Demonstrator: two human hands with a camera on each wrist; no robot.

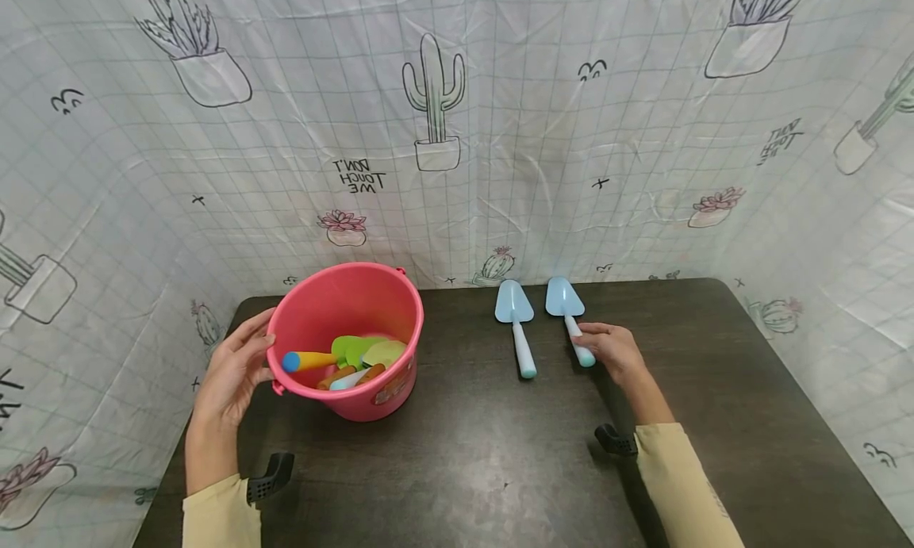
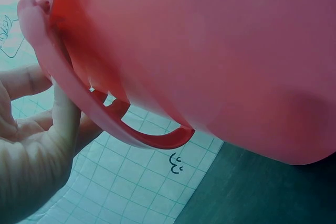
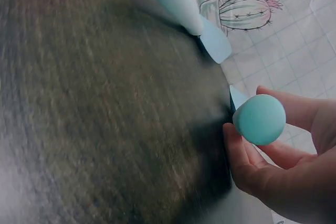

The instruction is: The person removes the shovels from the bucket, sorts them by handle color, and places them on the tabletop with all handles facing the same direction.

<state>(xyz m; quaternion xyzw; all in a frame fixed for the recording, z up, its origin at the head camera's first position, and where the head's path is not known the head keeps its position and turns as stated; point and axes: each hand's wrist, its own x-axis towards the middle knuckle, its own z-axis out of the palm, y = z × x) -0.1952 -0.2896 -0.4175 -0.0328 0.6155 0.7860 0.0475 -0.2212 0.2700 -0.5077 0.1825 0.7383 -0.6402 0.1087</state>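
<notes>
A pink bucket [image 1: 400, 389] stands at the left of the dark table, its mouth leaning towards me. My left hand [image 1: 232, 365] holds its left rim. The left wrist view shows the fingers [image 2: 65, 111] behind the bucket's pink handle [image 2: 86, 100]. Inside are a yellow handle with a blue end [image 1: 307, 362], green pieces [image 1: 353, 347] and brown handles, partly hidden. Two toy trowels with pale blue blades and white handles lie near the back edge. My right hand [image 1: 614, 350] pinches the handle of the right trowel [image 1: 564, 298]; the left trowel [image 1: 514, 302] lies beside it.
A patterned cloth [image 1: 543, 136] with cactus drawings hangs behind and along both sides of the table [image 1: 457, 469]. A black wrist mount [image 1: 270, 478] sticks out at the left cuff, another [image 1: 616, 439] at the right cuff.
</notes>
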